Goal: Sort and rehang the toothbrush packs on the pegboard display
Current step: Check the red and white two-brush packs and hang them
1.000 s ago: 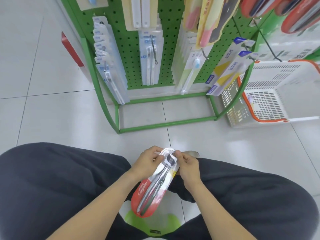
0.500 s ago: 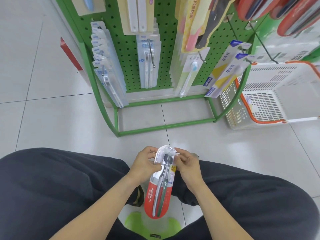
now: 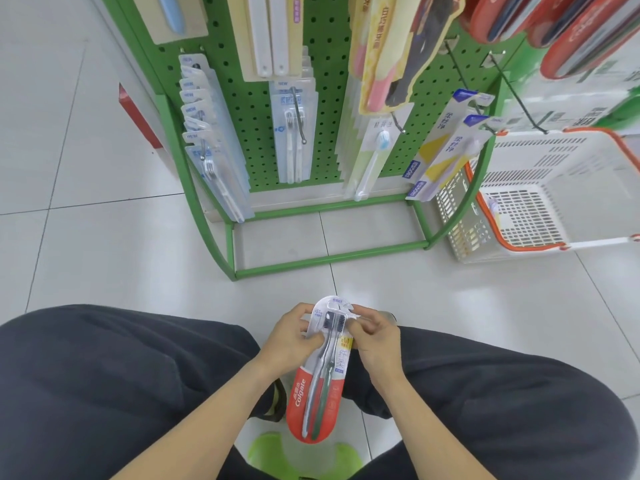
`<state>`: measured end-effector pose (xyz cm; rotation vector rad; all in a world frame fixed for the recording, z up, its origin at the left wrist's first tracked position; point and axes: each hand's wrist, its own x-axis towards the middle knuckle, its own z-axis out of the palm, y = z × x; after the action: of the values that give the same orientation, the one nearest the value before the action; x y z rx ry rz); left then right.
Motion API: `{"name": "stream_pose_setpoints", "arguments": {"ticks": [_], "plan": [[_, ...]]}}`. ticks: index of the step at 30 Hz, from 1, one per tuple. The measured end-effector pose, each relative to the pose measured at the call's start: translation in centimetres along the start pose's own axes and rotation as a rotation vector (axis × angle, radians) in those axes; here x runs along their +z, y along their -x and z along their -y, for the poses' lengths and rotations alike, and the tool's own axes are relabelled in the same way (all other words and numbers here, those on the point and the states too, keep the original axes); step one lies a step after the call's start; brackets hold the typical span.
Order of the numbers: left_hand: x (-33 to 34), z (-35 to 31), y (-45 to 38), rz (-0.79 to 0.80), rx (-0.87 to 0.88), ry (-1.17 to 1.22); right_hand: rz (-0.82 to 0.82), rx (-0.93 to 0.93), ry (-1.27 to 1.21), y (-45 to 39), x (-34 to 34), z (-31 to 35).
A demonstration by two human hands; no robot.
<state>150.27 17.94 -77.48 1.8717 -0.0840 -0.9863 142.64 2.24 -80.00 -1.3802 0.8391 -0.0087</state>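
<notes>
A red and white Colgate toothbrush pack point(image 3: 320, 393) with two dark brushes stands nearly upright between my knees. My left hand point(image 3: 291, 336) grips its upper left edge and my right hand point(image 3: 375, 337) pinches its upper right edge near the brush heads. Ahead stands the green pegboard display point(image 3: 329, 109). On its hooks hang several clear and white toothbrush packs point(image 3: 211, 147), a twin pack point(image 3: 294, 133), a blue-headed brush pack point(image 3: 377, 150) and blue-yellow packs point(image 3: 446, 143). Red packs point(image 3: 568, 32) hang at the top right.
A white plastic basket point(image 3: 540, 174) with an orange rim sits on the floor right of the display. The rack's green base frame point(image 3: 329, 259) lies on white floor tiles. A green stool point(image 3: 301, 455) shows under my legs. A bare hook point(image 3: 519, 95) juts out at the right.
The pack has swung from a leftward tilt to nearly upright in both hands. The view has shifted a little closer to the rack.
</notes>
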Motion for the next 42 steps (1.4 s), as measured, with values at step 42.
{"name": "stream_pose_setpoints", "arguments": {"ticks": [42], "plan": [[0.5, 0.4, -0.4, -0.046, -0.038, 0.072, 0.028, 0.057, -0.064, 0.6, -0.2, 0.4]]}}
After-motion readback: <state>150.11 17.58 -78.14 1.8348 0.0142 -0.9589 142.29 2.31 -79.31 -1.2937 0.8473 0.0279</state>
